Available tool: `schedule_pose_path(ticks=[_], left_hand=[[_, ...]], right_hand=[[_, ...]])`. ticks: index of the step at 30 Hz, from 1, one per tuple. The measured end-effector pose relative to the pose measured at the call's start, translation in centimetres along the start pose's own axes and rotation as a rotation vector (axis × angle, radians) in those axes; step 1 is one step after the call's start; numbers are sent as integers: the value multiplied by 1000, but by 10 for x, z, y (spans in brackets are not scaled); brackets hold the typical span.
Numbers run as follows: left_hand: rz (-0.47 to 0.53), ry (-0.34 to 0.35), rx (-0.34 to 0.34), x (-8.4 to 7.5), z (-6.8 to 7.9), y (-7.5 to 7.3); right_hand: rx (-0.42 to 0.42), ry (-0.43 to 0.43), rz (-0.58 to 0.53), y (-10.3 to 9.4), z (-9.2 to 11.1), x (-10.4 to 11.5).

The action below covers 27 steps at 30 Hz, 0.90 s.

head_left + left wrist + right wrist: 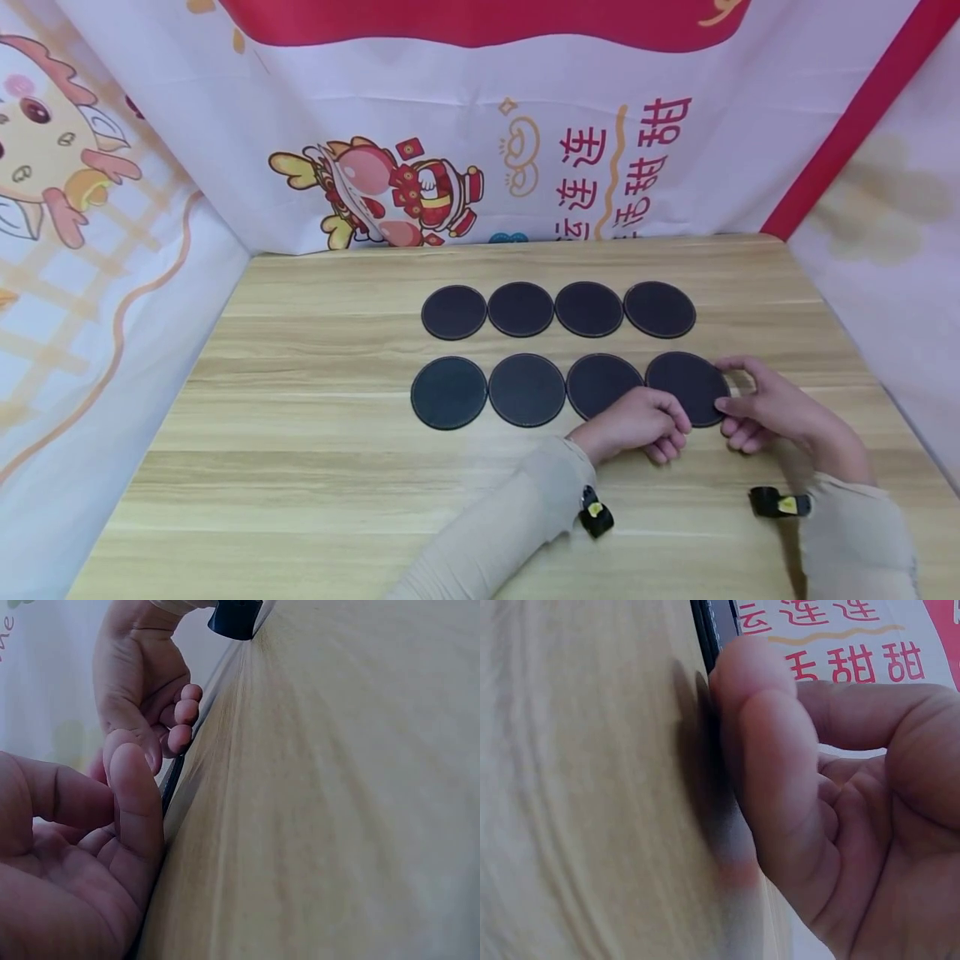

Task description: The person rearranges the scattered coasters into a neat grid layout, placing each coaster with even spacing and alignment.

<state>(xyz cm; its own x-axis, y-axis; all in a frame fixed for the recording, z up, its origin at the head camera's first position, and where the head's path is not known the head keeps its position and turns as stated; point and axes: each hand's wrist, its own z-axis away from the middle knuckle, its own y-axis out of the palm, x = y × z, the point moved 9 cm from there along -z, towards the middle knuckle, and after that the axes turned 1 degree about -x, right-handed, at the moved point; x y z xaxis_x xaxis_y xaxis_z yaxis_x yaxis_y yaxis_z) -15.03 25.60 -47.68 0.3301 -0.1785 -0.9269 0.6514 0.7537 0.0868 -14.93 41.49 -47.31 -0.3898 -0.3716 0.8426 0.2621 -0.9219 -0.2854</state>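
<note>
Two rows of round black coasters with a stitched rim lie flat on the table. My right hand [772,412] is at the right edge of the near row's rightmost coaster [682,385], thumb on its top and index finger at its far rim, holding it by the edge. My left hand [637,425] lies over the near part of the coaster [600,379] beside it, fingers loosely bent, nothing seen in its grasp. The left wrist view shows both hands, the left hand [90,847] nearer. In the right wrist view the right hand's fingertips [757,671] meet a coaster's dark edge [705,634].
The far row of coasters [521,309] runs parallel behind the near row, each touching its neighbour. Both stand on a light wood-grain table [300,433]. A printed cloth [420,100] hangs along the back edge, with more cloth at both sides.
</note>
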Motion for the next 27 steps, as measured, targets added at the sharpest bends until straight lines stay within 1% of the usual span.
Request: schedule_pose_path(ticks=[3,11,15,19,21,23,25,27], left_hand=[[0,-12,11,0,2,0],[61,-74,43,5,5,-2],[78,-87,51,8,5,-3],[112,-83,80,8,2,-6],[146,-64,94,3,0,-14],[186,-18,107,-10,1,-29],[223,43,104,-28,5,-52],[230,119,87,-51,16,-80]], right_hand=[[2,-4,1,1,1,0],[10,-5,14,0,1,2],[18,5,15,0,-1,2],[18,12,23,0,-2,2],[15,10,27,0,-4,3],[13,7,29,-1,-7,3],[16,5,26,-2,-11,4],[18,0,25,-3,-16,4]])
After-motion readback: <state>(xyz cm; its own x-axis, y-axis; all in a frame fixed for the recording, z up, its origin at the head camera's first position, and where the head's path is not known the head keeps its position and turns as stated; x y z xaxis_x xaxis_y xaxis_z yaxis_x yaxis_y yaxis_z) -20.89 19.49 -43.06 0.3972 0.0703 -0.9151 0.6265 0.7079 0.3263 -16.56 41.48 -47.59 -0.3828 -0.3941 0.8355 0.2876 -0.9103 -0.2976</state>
